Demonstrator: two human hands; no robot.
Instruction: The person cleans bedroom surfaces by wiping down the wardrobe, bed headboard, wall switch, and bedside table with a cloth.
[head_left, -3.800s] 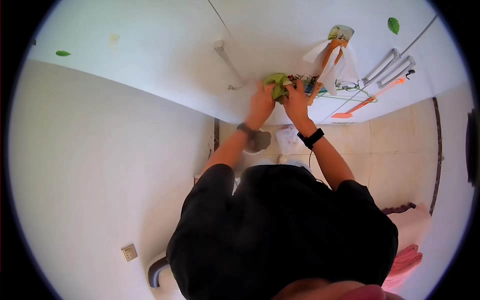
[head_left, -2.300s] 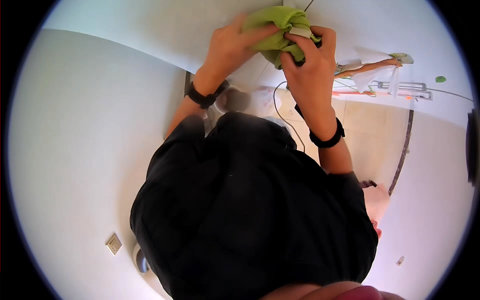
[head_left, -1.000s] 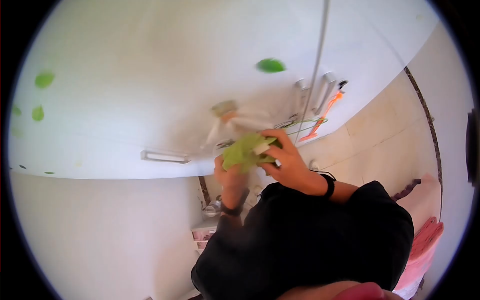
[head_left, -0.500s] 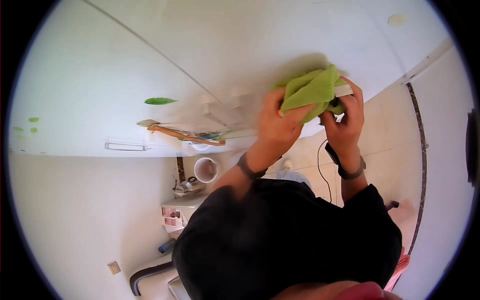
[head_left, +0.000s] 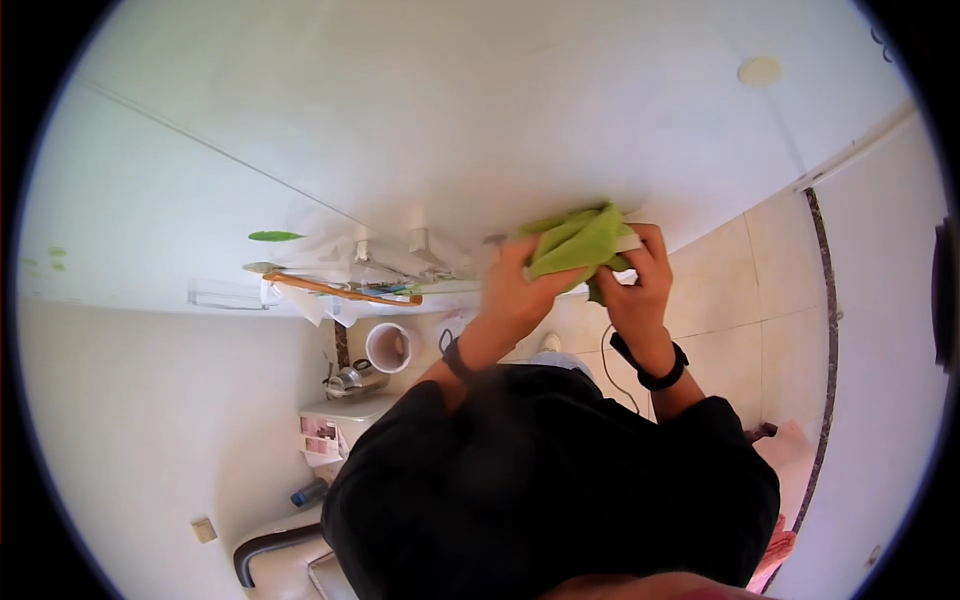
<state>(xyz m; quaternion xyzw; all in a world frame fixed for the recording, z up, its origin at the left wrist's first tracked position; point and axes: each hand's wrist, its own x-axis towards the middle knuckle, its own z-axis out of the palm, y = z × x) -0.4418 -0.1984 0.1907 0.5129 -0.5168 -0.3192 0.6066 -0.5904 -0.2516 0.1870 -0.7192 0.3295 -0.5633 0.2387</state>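
Observation:
A crumpled green ribbed cloth (head_left: 578, 245) is bunched between my two hands, close to a white upright surface (head_left: 560, 120). My left hand (head_left: 515, 300) is closed on the cloth's left side. My right hand (head_left: 640, 285) grips its right side with bent fingers. A small white piece (head_left: 627, 243) shows at the cloth's edge by my right fingers; whether it is a separate object wrapped inside, I cannot tell. Dark bands circle both wrists.
On the left, white hooks (head_left: 362, 252) and a long orange-brown wooden stick (head_left: 340, 290) sit along the white surface. Below are a white bucket (head_left: 388, 347), a metal kettle (head_left: 355, 378) and a blue bottle (head_left: 309, 492). A dark cable (head_left: 617, 385) lies on the tiled floor (head_left: 725, 285).
The view has shifted, and my hands with the cloth now appear lower and further left. Both hands still hold the cloth, which looks slightly more folded together.

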